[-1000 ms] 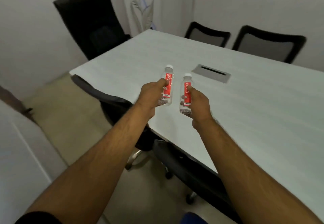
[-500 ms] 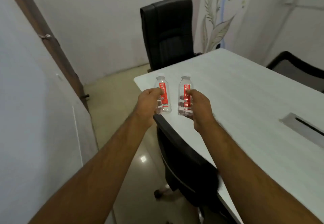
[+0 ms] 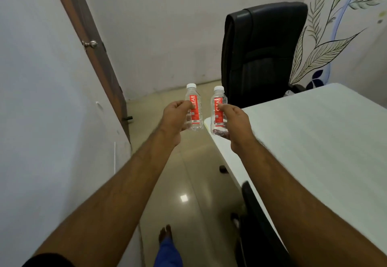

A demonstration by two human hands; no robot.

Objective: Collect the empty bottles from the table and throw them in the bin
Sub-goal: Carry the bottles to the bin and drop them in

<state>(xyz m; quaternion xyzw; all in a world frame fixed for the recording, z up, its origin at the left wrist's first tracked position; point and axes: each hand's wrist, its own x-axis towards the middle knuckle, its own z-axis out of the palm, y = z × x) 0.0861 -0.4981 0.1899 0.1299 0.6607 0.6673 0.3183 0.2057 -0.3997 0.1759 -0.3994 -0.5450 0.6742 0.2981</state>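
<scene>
Two small clear plastic bottles with red labels and white caps are held upright in front of me. My left hand [image 3: 175, 118] grips the left bottle [image 3: 194, 107] over the beige floor. My right hand [image 3: 236, 123] grips the right bottle [image 3: 217, 110] at the corner of the white table [image 3: 314, 141]. The two bottles are a little apart and both look empty. No bin is in view.
A tall black office chair [image 3: 261, 53] stands at the table's far end. Another black chair back [image 3: 257, 220] sits against the table's near edge. A brown door [image 3: 92, 53] with a knob is on the left, beside a white wall. Floor runs between wall and table.
My view has swung left, away from the table toward the door and floor. Both hands have carried the bottles off the tabletop to past its corner.
</scene>
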